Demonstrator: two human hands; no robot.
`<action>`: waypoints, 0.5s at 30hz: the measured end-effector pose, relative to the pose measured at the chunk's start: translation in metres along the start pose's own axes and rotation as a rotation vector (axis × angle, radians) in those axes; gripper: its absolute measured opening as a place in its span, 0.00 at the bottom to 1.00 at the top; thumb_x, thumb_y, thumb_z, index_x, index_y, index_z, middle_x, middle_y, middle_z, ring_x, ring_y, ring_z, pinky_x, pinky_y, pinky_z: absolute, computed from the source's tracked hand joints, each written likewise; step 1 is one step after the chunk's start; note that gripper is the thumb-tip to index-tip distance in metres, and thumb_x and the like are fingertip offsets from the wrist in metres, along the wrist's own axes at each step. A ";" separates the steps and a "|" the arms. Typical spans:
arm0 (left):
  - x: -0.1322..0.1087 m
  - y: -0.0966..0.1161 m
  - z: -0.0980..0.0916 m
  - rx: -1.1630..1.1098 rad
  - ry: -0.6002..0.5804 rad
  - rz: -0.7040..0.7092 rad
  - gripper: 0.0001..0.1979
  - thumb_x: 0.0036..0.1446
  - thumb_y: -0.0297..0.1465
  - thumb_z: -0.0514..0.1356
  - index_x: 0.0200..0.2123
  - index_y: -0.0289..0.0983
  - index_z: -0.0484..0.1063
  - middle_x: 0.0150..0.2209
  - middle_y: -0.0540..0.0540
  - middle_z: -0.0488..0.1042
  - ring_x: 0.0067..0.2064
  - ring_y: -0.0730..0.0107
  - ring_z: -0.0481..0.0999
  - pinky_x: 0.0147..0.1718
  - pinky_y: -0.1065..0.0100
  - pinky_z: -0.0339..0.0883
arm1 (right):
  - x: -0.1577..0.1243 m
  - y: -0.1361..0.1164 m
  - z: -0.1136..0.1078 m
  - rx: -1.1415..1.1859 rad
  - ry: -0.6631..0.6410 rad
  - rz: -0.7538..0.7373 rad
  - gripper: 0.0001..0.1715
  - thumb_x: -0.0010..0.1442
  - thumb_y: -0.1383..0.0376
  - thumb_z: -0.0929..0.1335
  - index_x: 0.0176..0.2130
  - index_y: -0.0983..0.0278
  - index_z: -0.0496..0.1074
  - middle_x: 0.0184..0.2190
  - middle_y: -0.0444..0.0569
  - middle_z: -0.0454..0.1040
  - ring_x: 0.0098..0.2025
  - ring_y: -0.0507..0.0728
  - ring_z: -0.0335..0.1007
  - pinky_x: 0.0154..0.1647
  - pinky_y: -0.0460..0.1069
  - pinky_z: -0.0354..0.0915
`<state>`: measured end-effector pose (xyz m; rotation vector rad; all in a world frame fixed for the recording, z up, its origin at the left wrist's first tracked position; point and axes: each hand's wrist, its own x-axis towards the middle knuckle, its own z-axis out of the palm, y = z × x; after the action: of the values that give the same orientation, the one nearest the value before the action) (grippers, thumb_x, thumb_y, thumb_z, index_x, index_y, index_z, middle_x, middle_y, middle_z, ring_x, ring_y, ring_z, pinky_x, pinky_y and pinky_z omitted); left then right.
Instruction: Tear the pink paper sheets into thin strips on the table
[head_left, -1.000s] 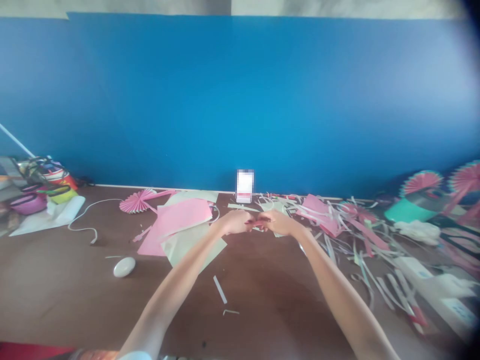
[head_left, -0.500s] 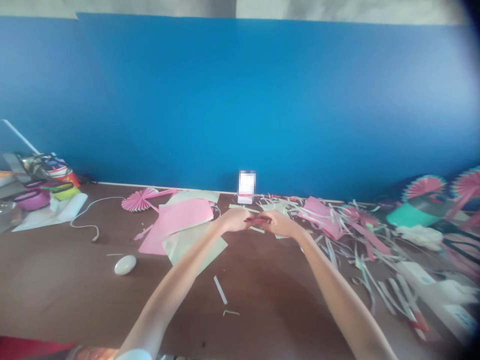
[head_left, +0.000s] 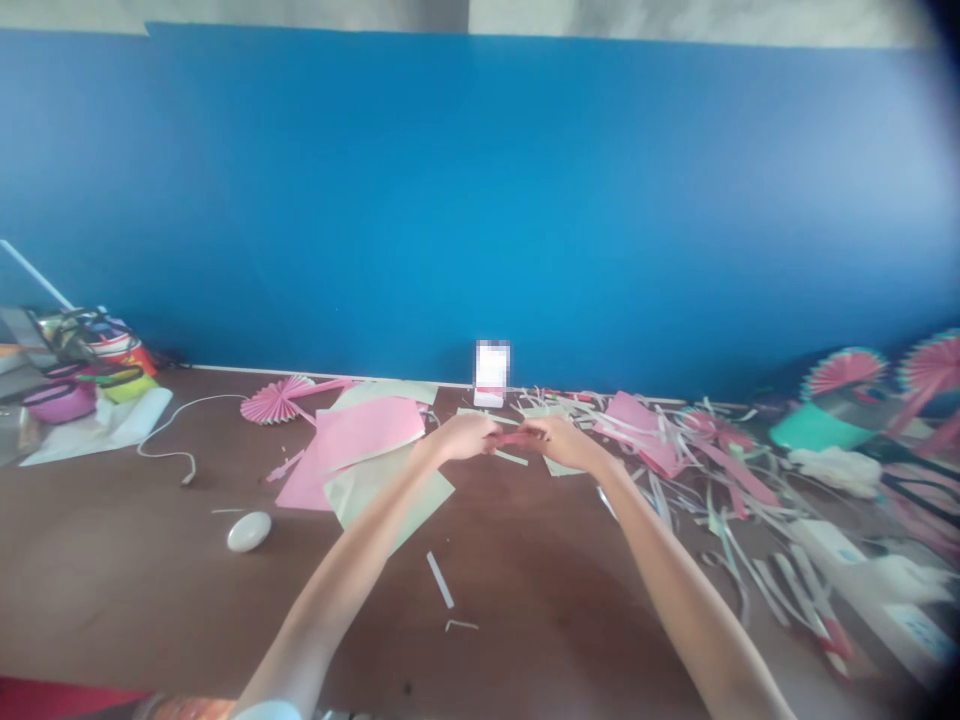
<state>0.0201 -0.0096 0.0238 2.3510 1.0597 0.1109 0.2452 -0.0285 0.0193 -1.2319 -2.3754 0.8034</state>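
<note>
White and oval, a smooth object (head_left: pixel 249 532) lies at the left on our brown table (head_left: pixel 135 590), with a pleated pink fan (head_left: pixel 271 403) farther back and, to its right, a pink sheet (head_left: pixel 367 430) partly over a pale sheet (head_left: pixel 351 492). In the middle, near the back, our left hand (head_left: pixel 469 438) is pinched on one end of a small pink piece (head_left: pixel 514 438), which spans the gap to our right hand (head_left: pixel 561 443), whose fingers clasp its other end. To the right of our hands we see pink paper (head_left: pixel 637 428) among tangled pale strips (head_left: pixel 796 590), and beyond them a green object (head_left: pixel 814 428) beside crumpled white material (head_left: pixel 836 468).
</note>
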 end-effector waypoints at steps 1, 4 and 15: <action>0.001 0.000 0.001 0.010 0.004 0.006 0.16 0.60 0.38 0.48 0.33 0.40 0.74 0.34 0.48 0.76 0.34 0.67 0.74 0.33 0.71 0.60 | 0.001 0.000 0.001 -0.032 0.003 -0.002 0.22 0.59 0.49 0.62 0.39 0.62 0.74 0.32 0.50 0.76 0.32 0.56 0.70 0.34 0.49 0.62; 0.004 0.001 0.006 0.035 0.004 -0.001 0.14 0.59 0.37 0.50 0.32 0.41 0.74 0.34 0.47 0.76 0.31 0.67 0.73 0.31 0.70 0.60 | 0.002 -0.002 0.005 -0.093 0.015 -0.022 0.20 0.58 0.50 0.64 0.39 0.61 0.74 0.32 0.50 0.76 0.32 0.56 0.69 0.33 0.49 0.61; 0.005 0.000 0.008 0.051 0.003 0.003 0.19 0.60 0.45 0.47 0.35 0.42 0.73 0.33 0.47 0.76 0.31 0.65 0.73 0.30 0.70 0.58 | 0.000 0.001 0.002 -0.102 0.024 -0.002 0.20 0.58 0.51 0.64 0.35 0.62 0.76 0.26 0.48 0.74 0.26 0.54 0.66 0.29 0.48 0.59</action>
<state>0.0251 -0.0096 0.0166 2.3987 1.0720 0.0899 0.2445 -0.0287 0.0177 -1.2709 -2.4240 0.6706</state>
